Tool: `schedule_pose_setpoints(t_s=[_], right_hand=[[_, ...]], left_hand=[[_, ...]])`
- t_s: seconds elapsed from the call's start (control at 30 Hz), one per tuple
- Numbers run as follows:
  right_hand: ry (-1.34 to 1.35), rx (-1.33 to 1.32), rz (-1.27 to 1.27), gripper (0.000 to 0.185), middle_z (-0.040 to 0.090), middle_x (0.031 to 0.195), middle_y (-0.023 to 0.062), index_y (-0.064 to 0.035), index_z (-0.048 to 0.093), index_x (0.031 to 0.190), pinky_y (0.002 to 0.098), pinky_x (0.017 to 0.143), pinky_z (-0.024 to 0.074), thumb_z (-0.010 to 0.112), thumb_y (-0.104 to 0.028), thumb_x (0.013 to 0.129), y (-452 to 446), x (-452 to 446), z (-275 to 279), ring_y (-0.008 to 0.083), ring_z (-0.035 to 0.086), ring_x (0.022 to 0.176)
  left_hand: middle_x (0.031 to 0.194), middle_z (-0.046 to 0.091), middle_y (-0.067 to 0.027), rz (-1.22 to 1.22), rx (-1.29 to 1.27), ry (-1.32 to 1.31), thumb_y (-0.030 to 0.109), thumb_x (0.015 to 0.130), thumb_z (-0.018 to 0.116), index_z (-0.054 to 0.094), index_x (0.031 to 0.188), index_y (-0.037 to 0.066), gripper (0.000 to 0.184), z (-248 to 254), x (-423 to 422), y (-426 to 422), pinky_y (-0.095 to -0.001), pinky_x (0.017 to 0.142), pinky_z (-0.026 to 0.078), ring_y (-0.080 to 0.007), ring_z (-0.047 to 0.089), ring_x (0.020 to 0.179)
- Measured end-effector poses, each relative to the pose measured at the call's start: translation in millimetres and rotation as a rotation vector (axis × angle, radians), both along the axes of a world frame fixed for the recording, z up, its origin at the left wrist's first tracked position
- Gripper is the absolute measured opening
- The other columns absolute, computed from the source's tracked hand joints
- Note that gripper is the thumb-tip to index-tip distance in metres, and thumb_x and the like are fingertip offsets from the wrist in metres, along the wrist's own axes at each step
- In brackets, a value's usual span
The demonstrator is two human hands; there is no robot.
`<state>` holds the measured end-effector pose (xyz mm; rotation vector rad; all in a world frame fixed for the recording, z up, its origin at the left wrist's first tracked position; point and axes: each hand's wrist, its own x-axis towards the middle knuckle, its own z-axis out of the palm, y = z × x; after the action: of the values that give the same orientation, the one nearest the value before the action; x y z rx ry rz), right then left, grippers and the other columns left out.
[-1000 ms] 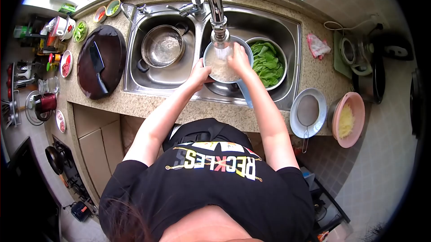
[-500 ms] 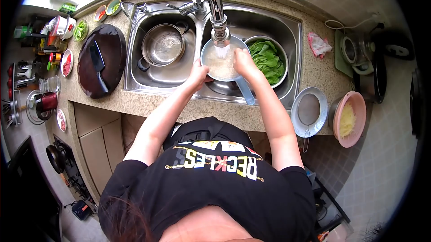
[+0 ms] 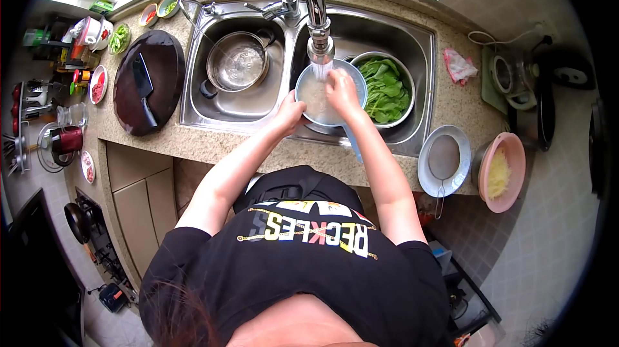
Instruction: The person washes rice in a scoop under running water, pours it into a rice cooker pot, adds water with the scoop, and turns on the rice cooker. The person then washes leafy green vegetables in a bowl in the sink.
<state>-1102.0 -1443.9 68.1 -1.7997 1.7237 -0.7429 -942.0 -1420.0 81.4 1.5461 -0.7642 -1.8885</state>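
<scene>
At twelve o'clock, in a stainless-steel double sink (image 3: pixel 251 99) under a curved chrome tap (image 3: pixel 320 41): a leaf-filled, round silver bowl (image 3: pixel 411 100) and, at its nine o'clock, a light-blue, handled round bowl (image 3: pixel 361 87) of pale grains (image 3: pixel 314 100). Gripped at the eight-o'clock rim by the left hand (image 3: pixel 291 114); reached into by the right hand (image 3: pixel 343 94), cannot tell whether clutching grains.

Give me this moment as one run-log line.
left hand: grips bowl; right hand: over bowl; tap: running into bowl; greens: right basin; pot: left basin

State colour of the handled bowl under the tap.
Light blue; the bowl shows it best at its rim, in the head view.
</scene>
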Motion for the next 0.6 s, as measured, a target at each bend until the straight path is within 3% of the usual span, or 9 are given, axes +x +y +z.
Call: schedule_pose_setpoints(t_s=[0.17, 0.23, 0.27, 0.4, 0.43, 0.5, 0.53, 0.57, 0.6], right_hand=[[0.165, 0.210, 0.047, 0.031, 0.056, 0.110, 0.0130, -0.0119, 0.061, 0.105, 0.0422, 0.091, 0.0422, 0.053, -0.005, 0.076, 4.6, -5.7, -3.8, 0.0341, 0.051, 0.103], [0.232, 0.205, 0.258, 0.026, 0.055, 0.112, 0.0113, -0.0139, 0.063, 0.103, 0.0462, 0.092, 0.0401, 0.050, -0.010, 0.080, 18.9, -2.9, 3.7, 0.0310, 0.048, 0.109], [0.236, 0.248, 0.284, 0.025, 0.054, 0.113, 0.0104, -0.0145, 0.065, 0.101, 0.0543, 0.096, 0.0342, 0.048, -0.016, 0.083, 30.4, -2.1, 14.7, 0.0292, 0.045, 0.114], [0.494, 0.268, 0.506, 0.021, 0.052, 0.114, 0.0119, -0.0098, 0.068, 0.092, 0.0637, 0.098, 0.0257, 0.052, -0.016, 0.081, 59.7, -13.2, 25.9, 0.0311, 0.044, 0.115], [0.494, 0.269, 0.503, 0.021, 0.052, 0.114, 0.0119, -0.0098, 0.068, 0.092, 0.0637, 0.098, 0.0257, 0.052, -0.016, 0.081, 64.4, -16.6, 42.0, 0.0311, 0.044, 0.115], [0.341, 0.402, 0.307, 0.024, 0.048, 0.124, 0.0162, -0.0106, 0.068, 0.093, 0.0554, 0.103, 0.0272, 0.054, -0.005, 0.075, 71.1, -28.8, 71.9, 0.0343, 0.040, 0.121], [0.204, 0.202, 0.205, 0.025, 0.047, 0.122, 0.0236, -0.0071, 0.067, 0.092, 0.0476, 0.102, 0.0322, 0.054, 0.001, 0.072, 73.2, -39.1, 50.3, 0.0374, 0.045, 0.117], [0.207, 0.043, 0.101, 0.033, 0.045, 0.121, 0.0298, -0.0037, 0.061, 0.104, 0.0418, 0.099, 0.0362, 0.051, 0.002, 0.072, 75.2, -48.7, 29.7, 0.0417, 0.046, 0.113], [0.110, 0.099, -0.028, 0.039, 0.045, 0.120, 0.0309, -0.0028, 0.055, 0.111, 0.0427, 0.098, 0.0370, 0.052, 0.001, 0.072, 71.4, -53.7, 18.4, 0.0429, 0.046, 0.112]], left_hand=[[0.097, 0.056, -0.0137, -0.073, 0.020, 0.036, -0.005, 0.071, 0.044, 0.045, 0.115, 0.000, 0.044, -2.5, -9.2, 16.0, -0.0364, 0.055, 0.057, -0.0248, 0.059, 0.084], [0.096, 0.057, -0.0130, -0.050, -0.004, 0.068, -0.005, 0.071, 0.045, 0.046, 0.113, 0.000, 0.043, -10.7, -11.7, 20.9, -0.0360, 0.055, 0.056, -0.0241, 0.059, 0.084], [0.097, 0.058, -0.0132, -0.067, -0.014, 0.041, -0.006, 0.070, 0.045, 0.048, 0.112, -0.001, 0.042, -13.7, -11.6, 22.2, -0.0350, 0.064, 0.055, -0.0232, 0.059, 0.084], [0.102, 0.055, -0.0135, -0.115, -0.034, 0.011, -0.006, 0.071, 0.043, 0.045, 0.118, 0.001, 0.048, -20.8, -12.4, 26.5, -0.0407, 0.064, 0.059, -0.0259, 0.059, 0.088], [0.101, 0.057, -0.0137, -0.086, -0.036, 0.014, -0.006, 0.070, 0.044, 0.047, 0.116, 0.000, 0.047, -18.5, -14.5, 27.9, -0.0369, 0.071, 0.054, -0.0245, 0.059, 0.088], [0.100, 0.058, -0.0139, -0.058, -0.037, 0.020, -0.006, 0.069, 0.044, 0.049, 0.115, -0.002, 0.046, -13.9, -19.0, 29.9, -0.0331, 0.079, 0.049, -0.0231, 0.058, 0.088], [0.100, 0.058, -0.0140, -0.069, -0.058, 0.020, -0.006, 0.069, 0.044, 0.049, 0.115, -0.002, 0.047, -11.9, -20.9, 29.9, -0.0331, 0.079, 0.048, -0.0233, 0.058, 0.089], [0.101, 0.058, -0.0142, -0.081, -0.081, 0.020, -0.006, 0.069, 0.044, 0.048, 0.116, -0.002, 0.048, -9.9, -23.0, 29.2, -0.0331, 0.080, 0.048, -0.0235, 0.058, 0.090], [0.103, 0.058, -0.0147, -0.095, -0.094, 0.036, -0.006, 0.069, 0.044, 0.047, 0.118, -0.002, 0.050, -11.0, -24.2, 28.6, -0.0330, 0.080, 0.048, -0.0234, 0.057, 0.092]])
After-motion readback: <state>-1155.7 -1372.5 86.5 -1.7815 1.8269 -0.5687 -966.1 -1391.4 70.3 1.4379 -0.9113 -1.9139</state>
